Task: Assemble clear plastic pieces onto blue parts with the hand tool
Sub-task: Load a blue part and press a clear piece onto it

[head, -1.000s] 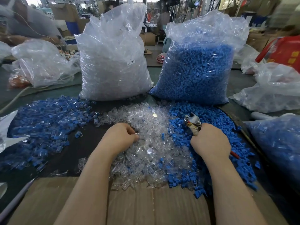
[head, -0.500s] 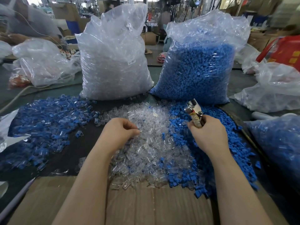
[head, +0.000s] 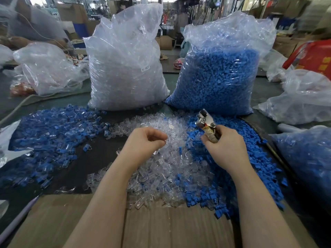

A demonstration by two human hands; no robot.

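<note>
A heap of clear plastic pieces (head: 161, 169) lies in the middle of the dark table, with a heap of blue parts (head: 232, 158) to its right. My left hand (head: 143, 142) hovers just above the clear heap, fingers curled against the thumb, pinching what looks like a small clear piece that is barely visible. My right hand (head: 225, 145) is raised over the blue heap and grips the tape-wrapped handle of the hand tool (head: 206, 120). The tool's metal jaws point up and away from me, with nothing seen in them.
A wide pile of joined blue-and-clear parts (head: 50, 136) covers the left. A big bag of clear pieces (head: 125, 68) and a big bag of blue parts (head: 218, 76) stand behind. More bags lie on both sides. Cardboard (head: 161, 228) lines the near edge.
My left hand has lifted out of the clear heap with its fingers pinched. My right hand has risen off the blue heap, bringing the tool up and tilting its jaws upright.
</note>
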